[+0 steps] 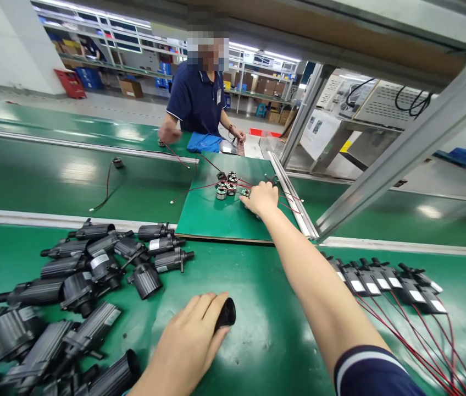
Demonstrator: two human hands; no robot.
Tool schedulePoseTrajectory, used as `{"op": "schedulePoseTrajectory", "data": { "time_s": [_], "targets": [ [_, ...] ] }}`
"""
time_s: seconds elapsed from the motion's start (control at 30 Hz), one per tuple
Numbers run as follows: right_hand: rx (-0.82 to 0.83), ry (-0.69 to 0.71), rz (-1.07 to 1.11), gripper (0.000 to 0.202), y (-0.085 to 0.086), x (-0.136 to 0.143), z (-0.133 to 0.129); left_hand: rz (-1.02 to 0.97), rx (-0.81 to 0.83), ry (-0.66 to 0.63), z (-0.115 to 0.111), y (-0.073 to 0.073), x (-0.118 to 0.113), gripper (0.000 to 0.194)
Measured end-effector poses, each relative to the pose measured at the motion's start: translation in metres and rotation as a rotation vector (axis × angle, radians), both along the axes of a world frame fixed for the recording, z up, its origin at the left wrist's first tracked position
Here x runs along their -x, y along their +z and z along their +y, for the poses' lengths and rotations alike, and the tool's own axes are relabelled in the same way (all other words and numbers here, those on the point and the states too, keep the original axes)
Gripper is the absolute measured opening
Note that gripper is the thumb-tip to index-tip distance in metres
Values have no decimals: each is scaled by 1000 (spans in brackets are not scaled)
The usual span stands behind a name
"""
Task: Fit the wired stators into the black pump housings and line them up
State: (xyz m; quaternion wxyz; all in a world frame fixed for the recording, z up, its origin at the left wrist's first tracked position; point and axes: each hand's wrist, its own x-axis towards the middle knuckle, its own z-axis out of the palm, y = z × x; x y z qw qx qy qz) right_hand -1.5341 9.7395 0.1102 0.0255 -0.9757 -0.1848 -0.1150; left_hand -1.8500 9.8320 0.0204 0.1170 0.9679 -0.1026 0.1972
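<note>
My left hand (189,338) is wrapped round a black ribbed plastic pump housing (227,313) above the green bench, with its round open end facing right. My right hand (262,199) is stretched out over a raised green board (204,220), fingers curled down on a small round wired motor part (245,193). The fingertips are partly hidden behind the hand. Just left of it stands a cluster of several similar motor parts (227,186), with red and black leads spread over the board.
Many black pump housings (105,269) lie heaped on the left. Finished-looking black pumps (381,280) with red wires lie at right. One motor part (117,162) rests on the belt beyond. A co-worker (198,93) stands opposite. A metal post (401,143) slants up at right.
</note>
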Motion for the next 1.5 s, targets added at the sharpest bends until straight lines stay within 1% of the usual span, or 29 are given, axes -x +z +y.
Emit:
{"op": "schedulePoseTrajectory", "data": {
  "time_s": [0.07, 0.13, 0.2, 0.23, 0.3, 0.37, 0.4, 0.43, 0.47, 0.53, 0.57, 0.63, 0.73, 0.83, 0.97, 1.07, 1.17, 1.27, 1.4, 1.5],
  "targets": [
    [-18, 1, -2, 49, 0, -4, 6, 22, 67, -2, 0, 2, 1, 44],
    [-51, 24, -20, 44, 0, -1, 9, 38, 171, -5, 1, 4, 2, 42],
    [-85, 68, -45, 42, 1, 12, 6, 40, 296, 2, 1, 6, 2, 39],
    [-134, 124, -49, 41, 3, 24, 1, 38, 360, 9, 0, 7, 3, 39],
    [-322, 320, 3, 41, 9, 56, -14, 33, 477, 37, -2, 11, 3, 40],
    [-558, 559, 143, 41, 18, 98, -36, 25, 575, 70, -4, 15, 4, 44],
    [-609, 631, 231, 40, 23, 122, -50, 23, 615, 83, -6, 17, 5, 45],
    [-624, 659, 276, 39, 27, 145, -64, 22, 648, 88, -8, 19, 5, 45],
    [-603, 681, 301, 39, 30, 167, -77, 22, 672, 83, -10, 20, 6, 43],
    [-569, 724, 288, 40, 29, 205, -100, 23, 701, 54, -14, 22, 8, 40],
    [-542, 734, 268, 41, 26, 219, -109, 22, 710, 35, -16, 22, 9, 40],
    [-492, 731, 205, 43, 16, 236, -119, 17, 719, -10, -21, 20, 11, 41],
    [-452, 698, 93, 46, 0, 244, -122, 17, 720, -68, -27, 16, 14, 42],
    [-425, 650, 33, 52, -11, 244, -120, 32, 719, -76, -33, 11, 16, 49],
    [-386, 597, -85, 61, -18, 246, -115, 51, 754, -34, -35, 3, 17, 57],
    [-382, 602, -67, 66, -19, 247, -115, 43, 785, -66, -34, -3, 17, 58],
    [-356, 644, 53, 63, -18, 246, -119, -45, 692, -153, -30, -6, 15, 48],
    [-267, 678, 122, 47, -19, 244, -122, -92, 559, -244, -27, -6, 12, 35],
    [-186, 681, 164, 34, -22, 239, -120, 41, 387, -256, -25, -1, 9, 31],
    [-144, 700, 186, 30, -23, 240, -119, 94, 318, -258, -23, 0, 9, 28]
  ]
}}
